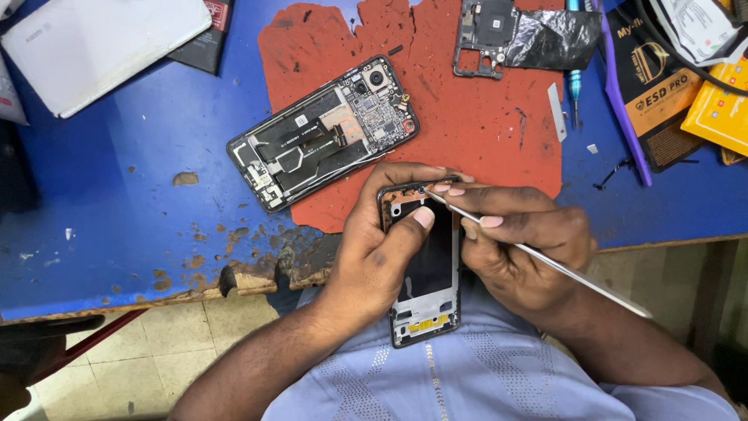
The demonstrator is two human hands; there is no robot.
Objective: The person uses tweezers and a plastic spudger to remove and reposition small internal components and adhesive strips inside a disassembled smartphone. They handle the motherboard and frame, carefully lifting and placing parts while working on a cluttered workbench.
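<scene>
Worn blue bench (117, 226): left hand (374, 257) grips light, fragile phone frame (427, 296) edgewise; right hand (522, 242) pinches slim metal tool (545, 261), tip between fingertips.

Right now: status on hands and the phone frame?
Left hand grips phone frame. Right hand holds thin metal tool, tip at frame's top edge. Opened phone on red mat, apart.

A flat white rectangular box (93, 43) lay at the table's upper left, overlapping a dark red-labelled packet (209, 39). At upper right sat a black-and-gold pouch (653, 97), a yellow packet (721, 109) and a white printed sachet (697, 27).
</scene>
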